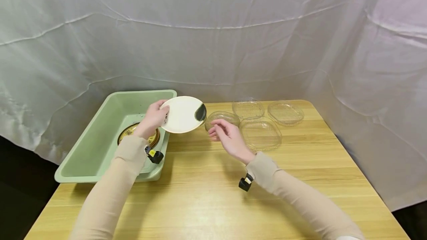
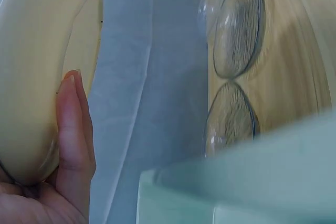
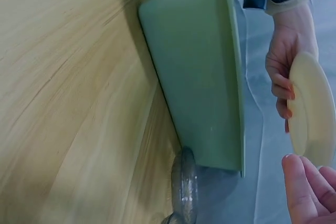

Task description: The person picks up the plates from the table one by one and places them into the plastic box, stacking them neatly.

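Note:
My left hand (image 1: pixel 155 118) grips a white oval plate (image 1: pixel 181 116) by its left rim, thumb on the upper face and fingers against the underside. A dark patch marks the plate's right end, with small dark lettering near the thumb. In the left wrist view the plate's pale underside (image 2: pixel 31 77) stands close to the camera. To the right of the plate, my right hand (image 1: pixel 230 138) hovers with loosely bent fingers and holds nothing. The right wrist view has its fingertips right by the plate's lower edge. Just behind that hand lies a clear ribbed dish (image 1: pixel 221 117).
A green tub (image 1: pixel 83 151) stands on the left of the wooden table (image 1: pixel 207 203), below my left forearm. Inside lies a yellow patterned round dish (image 1: pixel 125 133) with a dark rim. More clear dishes (image 1: pixel 261 133) lie at the back right. A grey curtain (image 1: pixel 213 58) hangs behind.

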Tool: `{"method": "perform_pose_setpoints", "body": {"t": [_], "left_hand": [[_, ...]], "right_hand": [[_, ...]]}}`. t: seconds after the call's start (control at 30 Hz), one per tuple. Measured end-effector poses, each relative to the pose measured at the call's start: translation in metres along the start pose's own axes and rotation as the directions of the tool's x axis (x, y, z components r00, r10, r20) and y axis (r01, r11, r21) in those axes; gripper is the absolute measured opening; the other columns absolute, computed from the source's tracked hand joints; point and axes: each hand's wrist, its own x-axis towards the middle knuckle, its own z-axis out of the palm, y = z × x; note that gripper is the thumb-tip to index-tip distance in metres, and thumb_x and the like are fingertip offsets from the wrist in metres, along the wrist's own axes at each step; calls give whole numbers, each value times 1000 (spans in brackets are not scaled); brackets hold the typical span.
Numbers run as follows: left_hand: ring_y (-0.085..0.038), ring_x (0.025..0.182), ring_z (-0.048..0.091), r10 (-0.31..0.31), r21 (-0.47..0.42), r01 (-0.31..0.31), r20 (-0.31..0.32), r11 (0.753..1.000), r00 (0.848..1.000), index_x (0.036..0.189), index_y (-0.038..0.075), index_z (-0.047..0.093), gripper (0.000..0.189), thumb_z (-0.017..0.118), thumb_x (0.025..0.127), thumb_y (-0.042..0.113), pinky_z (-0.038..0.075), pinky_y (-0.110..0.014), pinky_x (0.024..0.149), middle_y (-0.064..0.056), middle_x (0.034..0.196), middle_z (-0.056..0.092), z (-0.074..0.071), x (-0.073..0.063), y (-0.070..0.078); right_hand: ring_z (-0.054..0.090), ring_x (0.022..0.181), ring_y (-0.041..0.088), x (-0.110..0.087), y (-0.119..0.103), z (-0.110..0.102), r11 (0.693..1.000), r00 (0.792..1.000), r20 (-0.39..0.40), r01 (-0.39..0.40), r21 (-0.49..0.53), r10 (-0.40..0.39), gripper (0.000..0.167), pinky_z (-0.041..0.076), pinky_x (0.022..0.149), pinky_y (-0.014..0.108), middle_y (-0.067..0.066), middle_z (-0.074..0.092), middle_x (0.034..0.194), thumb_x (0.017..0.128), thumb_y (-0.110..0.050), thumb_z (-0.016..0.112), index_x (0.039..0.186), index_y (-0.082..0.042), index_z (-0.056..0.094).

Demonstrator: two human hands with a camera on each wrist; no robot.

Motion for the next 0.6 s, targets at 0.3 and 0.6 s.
{"method": "perform_pose_setpoints", "body": {"t": [0.3,0.6], "left_hand": [[0,68,59,-20,14,20,-31,1000,999,154,-2,33,50,33,108,16,57,-16,64,-26,131,54,-28,-6,-12],[3,68,58,-41,44,43,-45,998,998,154,-5,30,52,29,108,20,57,-16,64,-28,135,50,-56,-11,-32]], "right_hand": [[72,100,29,2,-5,26,968,988,93,138,-211,-120,29,62,87,31,18,73,108,103,-7,46,126,2,61],[70,108,28,4,-5,51,869,937,221,337,-363,-270,30,60,93,29,16,71,118,100,-5,49,127,2,61]]}}
